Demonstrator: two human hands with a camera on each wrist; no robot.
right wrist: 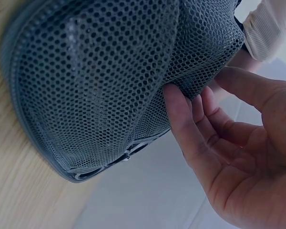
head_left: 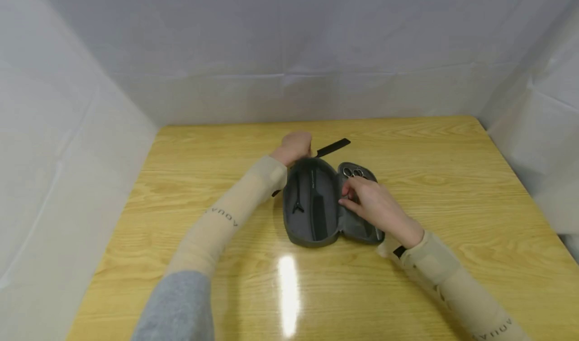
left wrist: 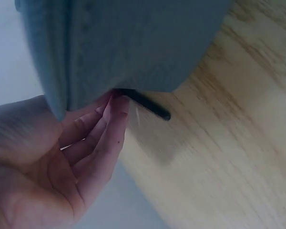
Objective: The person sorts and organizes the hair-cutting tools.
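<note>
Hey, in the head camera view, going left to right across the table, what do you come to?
Left hand → black comb → scissors in the open grey case; the right hand overlaps the case.
</note>
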